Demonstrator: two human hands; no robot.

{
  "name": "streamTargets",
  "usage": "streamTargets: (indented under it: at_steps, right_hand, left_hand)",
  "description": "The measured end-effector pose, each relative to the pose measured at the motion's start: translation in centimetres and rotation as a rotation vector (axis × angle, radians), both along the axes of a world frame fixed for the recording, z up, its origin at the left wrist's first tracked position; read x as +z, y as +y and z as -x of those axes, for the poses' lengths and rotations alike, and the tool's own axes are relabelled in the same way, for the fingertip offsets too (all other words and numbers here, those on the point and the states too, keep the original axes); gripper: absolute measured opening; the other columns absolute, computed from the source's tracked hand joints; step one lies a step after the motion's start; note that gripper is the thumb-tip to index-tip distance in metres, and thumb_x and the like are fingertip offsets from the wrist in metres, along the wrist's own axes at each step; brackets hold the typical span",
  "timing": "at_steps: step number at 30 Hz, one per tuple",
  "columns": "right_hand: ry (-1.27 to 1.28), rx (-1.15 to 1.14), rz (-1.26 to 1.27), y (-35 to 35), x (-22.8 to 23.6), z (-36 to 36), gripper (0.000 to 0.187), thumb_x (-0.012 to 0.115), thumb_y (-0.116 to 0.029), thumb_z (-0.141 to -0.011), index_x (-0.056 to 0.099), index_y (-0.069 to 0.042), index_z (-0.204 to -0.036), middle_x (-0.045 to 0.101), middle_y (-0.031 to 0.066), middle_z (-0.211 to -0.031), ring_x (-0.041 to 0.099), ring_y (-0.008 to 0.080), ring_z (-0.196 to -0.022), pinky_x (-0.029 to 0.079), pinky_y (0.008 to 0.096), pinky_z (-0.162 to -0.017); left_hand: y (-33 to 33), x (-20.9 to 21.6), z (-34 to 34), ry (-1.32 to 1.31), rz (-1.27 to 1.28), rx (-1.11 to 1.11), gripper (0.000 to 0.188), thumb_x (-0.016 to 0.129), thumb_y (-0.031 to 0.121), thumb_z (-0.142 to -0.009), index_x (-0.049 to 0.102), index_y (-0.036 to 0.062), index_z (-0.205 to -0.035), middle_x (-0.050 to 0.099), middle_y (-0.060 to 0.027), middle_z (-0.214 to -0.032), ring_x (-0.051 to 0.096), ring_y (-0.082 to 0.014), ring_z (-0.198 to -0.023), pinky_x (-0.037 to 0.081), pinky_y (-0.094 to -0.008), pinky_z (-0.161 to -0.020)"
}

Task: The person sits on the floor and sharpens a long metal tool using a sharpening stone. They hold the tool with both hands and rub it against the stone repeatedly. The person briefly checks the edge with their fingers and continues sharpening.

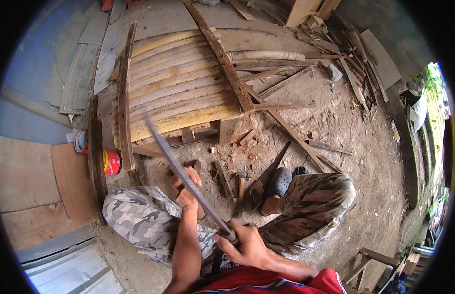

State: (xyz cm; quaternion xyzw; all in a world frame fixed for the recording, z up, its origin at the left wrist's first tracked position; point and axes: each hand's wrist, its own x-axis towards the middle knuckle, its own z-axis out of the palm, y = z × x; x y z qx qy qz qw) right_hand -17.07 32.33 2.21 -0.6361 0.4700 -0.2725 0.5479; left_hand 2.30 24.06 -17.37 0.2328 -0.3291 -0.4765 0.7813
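Note:
My right hand (244,243) is wrapped round the handle of a machete (169,153), whose long narrow blade slants up and left across my lap. Beyond the blade, my left hand (189,177) is closed on a short piece of wood (186,198); its reddish-brown end shows near my wrist. The blade hides part of that hand, and whether it touches the wood I cannot tell. On the ground between my feet lie a hammer (242,182) and a dark, tapering saw-like blade (272,172), beside a short wooden offcut (222,179).
Ahead stands a slatted wooden platform (173,83) with long boards (222,56) across it. Scrap timber (355,63) piles up at the far right. A red can (111,161) sits at left by an upright plank (96,161). Chips litter the dirt floor (369,157).

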Motion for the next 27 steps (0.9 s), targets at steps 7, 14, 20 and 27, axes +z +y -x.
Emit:
streamTargets:
  at_steps: [7,14,20,27]
  right_hand:
    - [-0.066,-0.046,-0.004,0.1,0.3,0.0,0.028,0.070,-0.022,-0.091,0.055,0.000,-0.084,0.053,0.0104,-0.050,0.061,0.0269,-0.043,0.046,0.0367,-0.045]
    - [-0.022,0.040,-0.005,-0.1,0.9,0.4,0.028,0.070,-0.023,-0.091,0.058,0.001,-0.090,0.055,0.0117,-0.051,0.061,0.0278,-0.044,0.046,0.0378,-0.045]
    - [0.190,0.114,0.058,0.0,-0.9,0.0,0.028,0.072,-0.024,-0.090,0.058,0.000,-0.085,0.056,0.0132,-0.053,0.062,0.0275,-0.045,0.046,0.0380,-0.045]
    - [0.044,0.050,-0.015,0.4,-0.2,-0.3,0.027,0.072,-0.023,-0.090,0.058,0.000,-0.086,0.055,0.0118,-0.052,0.060,0.0282,-0.045,0.046,0.0373,-0.046]
  left_hand:
    - [0.0,-0.7,-0.5,-0.167,-0.182,0.163,0.061,0.047,0.060,-0.093,0.047,0.0056,-0.066,0.047,-0.0075,-0.056,0.044,-0.0163,-0.048,0.035,-0.0272,-0.046]
    - [0.3,1.0,0.0,0.042,0.007,0.047,0.034,0.050,0.026,-0.093,0.057,-0.0020,-0.075,0.052,-0.0148,-0.059,0.051,-0.0232,-0.052,0.043,-0.0322,-0.048]
    - [-0.2,1.3,-0.8,0.057,0.054,-0.135,0.035,0.050,0.025,-0.093,0.055,-0.0009,-0.070,0.053,-0.0159,-0.061,0.052,-0.0232,-0.053,0.044,-0.0304,-0.052]
    - [-0.2,2.0,0.2,-0.042,-0.030,-0.008,0.041,0.051,0.032,-0.093,0.054,-0.0005,-0.068,0.053,-0.0139,-0.061,0.052,-0.0221,-0.053,0.041,-0.0305,-0.051]
